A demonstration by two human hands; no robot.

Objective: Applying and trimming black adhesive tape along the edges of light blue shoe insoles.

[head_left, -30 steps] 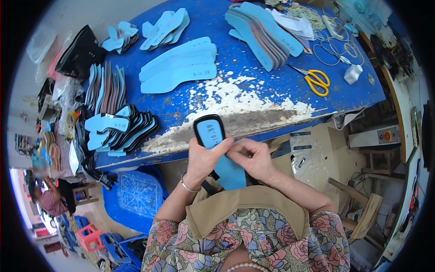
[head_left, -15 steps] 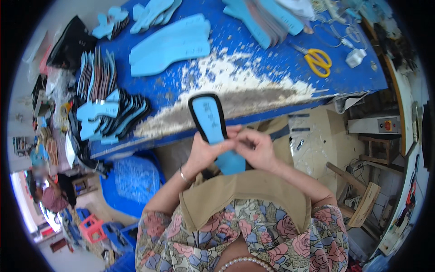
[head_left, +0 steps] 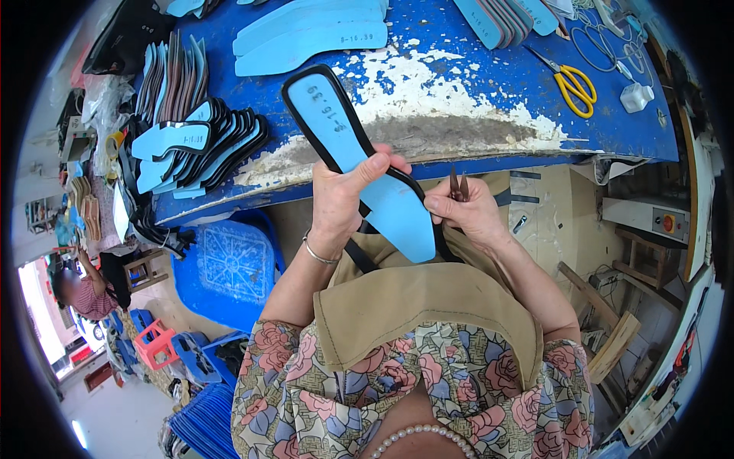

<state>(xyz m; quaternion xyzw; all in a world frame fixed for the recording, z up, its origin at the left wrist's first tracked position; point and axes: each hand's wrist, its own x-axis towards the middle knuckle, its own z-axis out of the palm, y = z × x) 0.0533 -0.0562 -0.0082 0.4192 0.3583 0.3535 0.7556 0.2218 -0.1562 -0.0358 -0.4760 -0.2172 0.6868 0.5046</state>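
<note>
My left hand is wrapped round the narrow middle of a light blue insole, its thumb on the blue face. Black edging runs round the insole's upper end, and a black strip hangs loose by its lower end. My right hand is closed close beside the lower right edge, with small dark thread snips in it, their two points sticking up past the fingers. The thumb and finger of that hand meet at the black edging; whether they pinch it I cannot tell.
A blue worktable with worn paint lies ahead. On it are stacked black-edged insoles, plain blue pieces, yellow-handled scissors and a white plug. Below left stands a blue plastic bin. A person is far left.
The insole has tilted left and come up toward the view. My right hand has moved right, away from my left, and the snips' points now show.
</note>
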